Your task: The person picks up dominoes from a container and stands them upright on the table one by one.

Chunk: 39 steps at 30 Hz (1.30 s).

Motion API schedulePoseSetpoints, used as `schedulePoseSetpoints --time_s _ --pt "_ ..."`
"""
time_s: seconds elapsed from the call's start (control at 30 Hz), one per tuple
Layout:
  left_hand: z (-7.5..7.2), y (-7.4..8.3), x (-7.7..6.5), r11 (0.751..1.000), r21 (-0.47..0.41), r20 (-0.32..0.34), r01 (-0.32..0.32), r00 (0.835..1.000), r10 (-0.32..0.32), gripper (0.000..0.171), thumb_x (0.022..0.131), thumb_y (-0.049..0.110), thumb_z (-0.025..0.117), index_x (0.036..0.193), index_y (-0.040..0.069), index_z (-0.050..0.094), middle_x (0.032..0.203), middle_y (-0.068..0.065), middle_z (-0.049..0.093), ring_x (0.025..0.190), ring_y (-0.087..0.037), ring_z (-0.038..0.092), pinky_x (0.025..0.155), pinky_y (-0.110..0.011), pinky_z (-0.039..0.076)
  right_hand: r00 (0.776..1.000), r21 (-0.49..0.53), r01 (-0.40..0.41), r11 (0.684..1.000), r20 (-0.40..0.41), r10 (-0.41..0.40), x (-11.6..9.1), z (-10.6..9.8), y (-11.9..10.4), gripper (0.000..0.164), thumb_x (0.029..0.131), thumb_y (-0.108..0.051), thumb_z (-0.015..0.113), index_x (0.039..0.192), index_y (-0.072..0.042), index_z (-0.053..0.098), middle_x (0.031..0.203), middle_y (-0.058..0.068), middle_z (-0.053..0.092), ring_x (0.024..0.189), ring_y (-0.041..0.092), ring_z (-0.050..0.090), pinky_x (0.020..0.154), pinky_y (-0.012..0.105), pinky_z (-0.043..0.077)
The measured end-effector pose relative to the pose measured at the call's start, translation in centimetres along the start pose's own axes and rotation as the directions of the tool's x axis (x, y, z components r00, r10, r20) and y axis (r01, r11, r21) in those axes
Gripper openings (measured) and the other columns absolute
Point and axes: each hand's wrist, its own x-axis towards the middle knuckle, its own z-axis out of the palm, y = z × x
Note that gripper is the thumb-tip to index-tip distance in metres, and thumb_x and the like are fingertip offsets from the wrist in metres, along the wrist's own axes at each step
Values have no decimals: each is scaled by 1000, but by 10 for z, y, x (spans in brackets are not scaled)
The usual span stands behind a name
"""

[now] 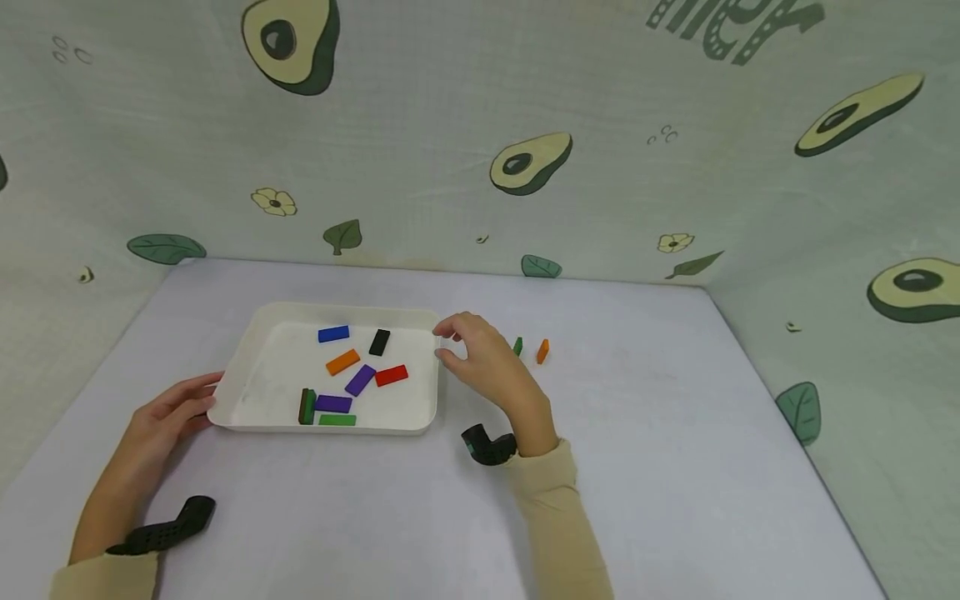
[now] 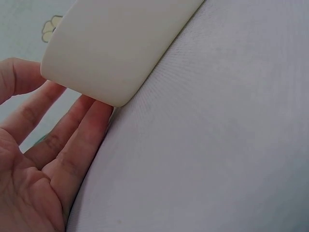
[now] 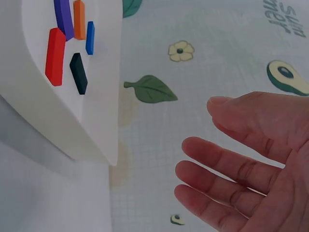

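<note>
A white rectangular tray (image 1: 255,367) lies on the table with several small coloured blocks in it. Among these are a blue block (image 1: 333,333), a black block (image 1: 380,342), an orange block (image 1: 342,362) and a red block (image 1: 392,375). At the tray's left end my left hand (image 1: 167,417) rests its fairly straight fingers against the outer wall; their tips are partly hidden in the left wrist view. Near the right rim, my right hand (image 1: 483,360) has thumb and fingers spread apart, holding nothing. The right wrist view shows it apart from the tray wall (image 3: 63,125).
Right of my right hand, a green block (image 1: 518,346), partly hidden, and an orange block (image 1: 543,351) stand on the white tabletop (image 1: 675,450). A cloth (image 1: 420,167) printed with avocados surrounds the table's back and sides. Each wrist carries a black camera mount (image 1: 489,446).
</note>
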Motion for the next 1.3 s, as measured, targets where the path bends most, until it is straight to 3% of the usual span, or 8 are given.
schedulePoseSetpoints --time_s 0.3,0.6,0.8,1.03,1.3 --pt "-3 4 0 991 95 -24 91 996 -89 44 94 25 55 136 14 47 118 23 51 93 11 55 71 -7 48 986 -119 12 993 164 8 8 24 -14 30 91 -19 59 120 -13 55 120 1 55 112 15 50 97 28 46" --pt "-2 2 1 996 58 -21 71 997 -70 41 94 22 56 134 13 48 116 22 54 92 10 57 71 -8 48 969 -236 63 970 247 -3 15 57 -16 32 91 -22 60 122 -15 56 125 1 53 116 14 48 101 25 43" --pt "-2 1 2 995 64 -20 76 997 -75 41 94 23 56 133 14 49 115 23 54 93 10 56 72 -7 48 966 -296 120 948 256 -43 16 73 -12 36 91 -22 60 125 -15 55 125 2 50 112 14 47 100 23 43" --pt "0 -1 2 1000 14 -5 24 1000 -24 37 94 17 56 130 13 53 116 21 57 93 9 58 71 -8 49 967 -359 140 923 251 -49 18 84 -9 41 91 -23 60 130 -15 52 131 2 49 119 15 47 104 24 40" --pt "-1 -1 2 999 14 -8 37 999 -37 37 94 17 56 131 13 52 116 22 56 93 9 58 71 -8 49 965 -446 166 880 258 -51 19 89 -10 41 91 -26 59 130 -16 54 127 0 54 115 15 52 103 24 40"
